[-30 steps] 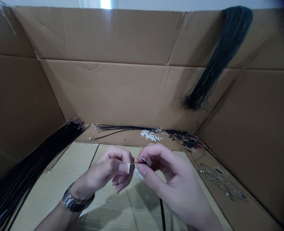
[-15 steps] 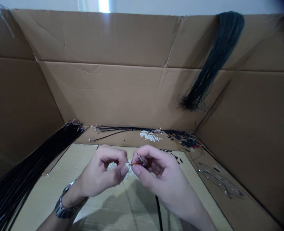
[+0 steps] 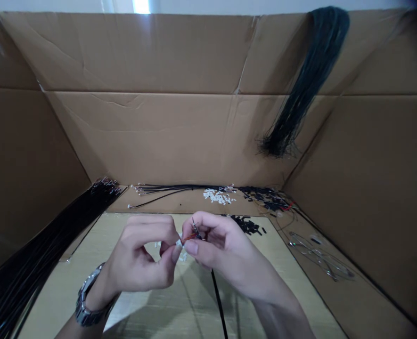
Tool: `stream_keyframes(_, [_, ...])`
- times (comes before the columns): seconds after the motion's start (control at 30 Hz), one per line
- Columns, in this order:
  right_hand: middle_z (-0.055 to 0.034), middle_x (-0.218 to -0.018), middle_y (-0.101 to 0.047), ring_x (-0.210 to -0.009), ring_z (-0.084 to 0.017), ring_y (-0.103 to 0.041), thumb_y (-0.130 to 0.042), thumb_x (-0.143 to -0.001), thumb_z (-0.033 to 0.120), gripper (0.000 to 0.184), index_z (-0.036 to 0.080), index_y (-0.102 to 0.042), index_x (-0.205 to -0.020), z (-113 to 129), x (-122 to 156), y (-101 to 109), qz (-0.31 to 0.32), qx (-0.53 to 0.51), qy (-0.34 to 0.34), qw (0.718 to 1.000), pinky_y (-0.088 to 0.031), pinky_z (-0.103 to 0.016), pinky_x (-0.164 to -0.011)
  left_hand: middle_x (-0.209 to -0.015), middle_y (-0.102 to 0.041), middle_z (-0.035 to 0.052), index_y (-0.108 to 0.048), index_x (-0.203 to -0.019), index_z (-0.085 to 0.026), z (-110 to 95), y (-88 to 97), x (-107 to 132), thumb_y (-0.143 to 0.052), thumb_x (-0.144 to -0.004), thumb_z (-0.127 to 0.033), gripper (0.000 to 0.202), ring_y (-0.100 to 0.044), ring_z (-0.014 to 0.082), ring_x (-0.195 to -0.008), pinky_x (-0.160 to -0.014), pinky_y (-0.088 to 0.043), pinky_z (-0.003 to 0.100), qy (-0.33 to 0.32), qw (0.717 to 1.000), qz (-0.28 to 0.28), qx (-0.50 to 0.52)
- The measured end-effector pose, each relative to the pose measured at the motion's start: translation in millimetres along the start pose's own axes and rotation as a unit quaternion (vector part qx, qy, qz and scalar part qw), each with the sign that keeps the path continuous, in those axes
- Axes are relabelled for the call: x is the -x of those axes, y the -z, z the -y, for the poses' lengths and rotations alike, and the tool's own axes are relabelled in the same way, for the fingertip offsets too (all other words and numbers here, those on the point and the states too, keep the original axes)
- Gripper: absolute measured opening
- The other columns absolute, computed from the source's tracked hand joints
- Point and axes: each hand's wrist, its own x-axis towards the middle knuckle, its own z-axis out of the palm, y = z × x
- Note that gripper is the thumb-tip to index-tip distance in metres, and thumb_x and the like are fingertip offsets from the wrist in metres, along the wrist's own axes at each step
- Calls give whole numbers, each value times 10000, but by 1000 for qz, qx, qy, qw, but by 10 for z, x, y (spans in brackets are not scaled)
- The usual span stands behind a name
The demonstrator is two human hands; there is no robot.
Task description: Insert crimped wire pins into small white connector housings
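Note:
My left hand (image 3: 141,256) is closed in a pinch on a small white connector (image 3: 179,243), mostly covered by the thumb and fingertip. My right hand (image 3: 225,254) grips the end of a black cable (image 3: 218,301), which hangs down toward the board's near side. From that end thin red-orange wires (image 3: 189,237) run left to the connector, while bare silvery strands (image 3: 194,225) stick upward. Whether the wire tip sits inside the connector I cannot tell. Behind the fingers, several white connectors (image 3: 183,257) lie on the pale board (image 3: 151,320), partly hidden.
Black cables fill a thick bundle (image 3: 53,235) on the left. More cables (image 3: 180,189), white connectors (image 3: 218,196) and black sleeve pieces (image 3: 265,197) line the back. Other black pieces (image 3: 247,225) lie on the board. Dark strands (image 3: 310,75) hang over the cardboard wall (image 3: 141,132).
Both hands have shifted slightly left in view, and the left hand has turned a little. The white connector now shows at the left fingertips, against the wire. The camera view has tilted slightly.

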Motion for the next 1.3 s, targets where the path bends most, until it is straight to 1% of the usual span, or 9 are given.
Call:
stream_keyframes(0.2, [34,-726,-476,-660,-118,-416,-579,-881,163,75,204,-572,-819,7,51,-48,-65,152,-11,986,-343,-228,-540,-504,-461,-22,-470,-526,-175,-36,80,-13,-554,-843,-218,331,-400,112,-510,-504,-322,240,176,972,82,131])
stream_keyframes(0.33, [18,-797,-557,-687,-123,-479,-576,-898,186,34,215,-588,-909,13,63,-70,-104,186,22,977,-389,-232,-561,-497,-481,-19,-496,-527,-164,-23,93,-31,-565,-871,-277,368,-400,102,-495,-496,-317,230,225,958,80,159])
stream_keyframes(0.4, [11,-842,-595,-725,-129,-524,-597,-914,237,43,225,-599,-955,31,74,-70,-94,162,38,982,-432,-233,-600,-486,-485,-16,-501,-528,-165,8,87,-20,-589,-873,-305,382,-406,105,-491,-499,-316,236,232,954,73,176])
stream_keyframes(0.5, [17,-814,-584,-733,-124,-531,-607,-929,299,85,220,-610,-898,69,97,-70,-91,127,57,986,-455,-231,-641,-474,-488,-13,-504,-539,-171,64,67,22,-624,-880,-372,413,-407,110,-479,-499,-323,248,238,940,71,236])
stream_keyframes(0.77, [62,-667,-483,-579,-81,-456,-611,-921,284,98,216,-597,-851,77,109,-146,-133,57,86,986,-414,-188,-539,-470,-474,-35,-541,-557,-164,41,-66,30,-697,-831,-390,388,-401,84,-421,-445,-294,222,258,894,8,366])
stream_keyframes(0.87, [58,-651,-517,-567,-83,-494,-587,-893,214,88,215,-571,-806,88,103,-186,-144,90,97,981,-417,-177,-503,-469,-470,-41,-564,-562,-156,20,-112,13,-723,-813,-403,387,-388,73,-405,-425,-297,209,258,883,-12,391])
stream_keyframes(1.03, [48,-641,-547,-557,-97,-495,-562,-798,131,115,219,-553,-725,116,117,-248,-212,198,124,949,-408,-194,-477,-491,-485,-39,-600,-602,-148,38,-153,33,-748,-809,-422,374,-402,63,-398,-402,-311,183,252,858,10,446])
stream_keyframes(1.17, [54,-643,-524,-536,-95,-470,-541,-790,122,127,228,-535,-720,115,157,-258,-215,231,140,939,-382,-203,-448,-488,-478,-40,-578,-591,-143,41,-189,39,-739,-822,-393,377,-401,52,-383,-393,-306,161,233,844,24,482])
stream_keyframes(1.3, [63,-667,-519,-565,-94,-489,-551,-835,134,129,236,-535,-756,114,224,-240,-214,252,149,932,-410,-213,-492,-477,-472,-41,-556,-585,-143,46,-249,19,-706,-848,-344,363,-396,51,-381,-388,-306,143,180,846,23,502])
